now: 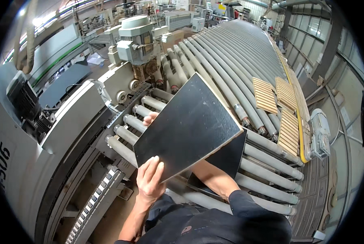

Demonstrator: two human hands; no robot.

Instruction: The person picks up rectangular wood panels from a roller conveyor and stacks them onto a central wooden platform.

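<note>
A black rectangular panel (186, 126) with a pale raw edge is held up and tilted over the rollers. My left hand (150, 181) grips its near left edge, fingers on the black face. My right forearm passes behind the panel, and a few fingers of my right hand (150, 118) show at its far left edge; the rest of that hand is hidden. Below, a second black panel (226, 158) lies on the rollers, partly covered by the raised one and my right arm.
Grey conveyor rollers (271, 164) spread around me and run far ahead. Slatted wooden pieces (265, 95) lie along their right side, near a grey motor (320, 134). To the left stands a large machine (64, 126) with a chain track (94, 203) and a motor head (135, 42).
</note>
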